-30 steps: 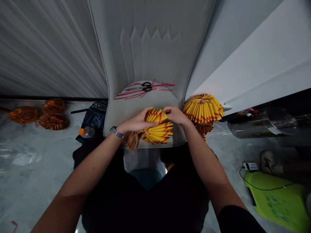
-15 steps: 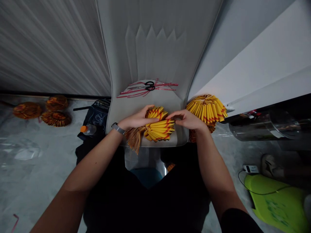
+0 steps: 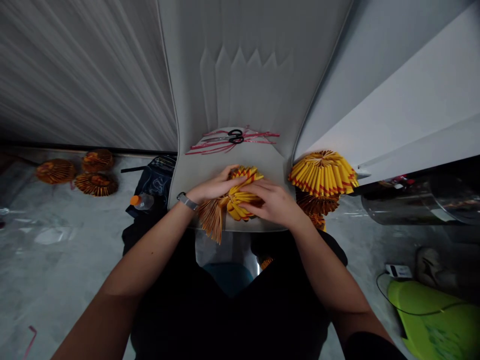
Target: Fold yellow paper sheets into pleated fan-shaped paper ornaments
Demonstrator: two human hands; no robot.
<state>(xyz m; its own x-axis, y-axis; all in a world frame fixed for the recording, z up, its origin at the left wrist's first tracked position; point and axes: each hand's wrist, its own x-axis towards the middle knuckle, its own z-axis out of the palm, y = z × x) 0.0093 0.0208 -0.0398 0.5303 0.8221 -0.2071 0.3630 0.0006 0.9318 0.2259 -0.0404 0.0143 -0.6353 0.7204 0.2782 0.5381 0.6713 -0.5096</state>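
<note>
A yellow and red pleated paper fan (image 3: pixel 240 202) lies over the front of the grey chair seat, with brown folds spread out at its lower left. My left hand (image 3: pixel 214 189) grips it from the left, thumb laid across the pleats. From the right, my right hand (image 3: pixel 273 201) reaches over the yellow folds, fingers curved onto them and covering part of the paper. Farther back on the seat, black-handled scissors (image 3: pixel 235 136) rest among thin red plastic strips (image 3: pixel 213 148).
Stacked pleated paper pieces (image 3: pixel 324 175) stand right of the chair (image 3: pixel 262 105). More pleated pieces (image 3: pixel 96 184) sit on the floor at left, near a dark bag (image 3: pixel 159 175) and an orange-capped bottle (image 3: pixel 142 201). A green object (image 3: pixel 431 310) lies at lower right.
My right hand has moved left and down, from the far edge of the folds to lying over them. My left hand keeps its grip. The whole view has shifted slightly.
</note>
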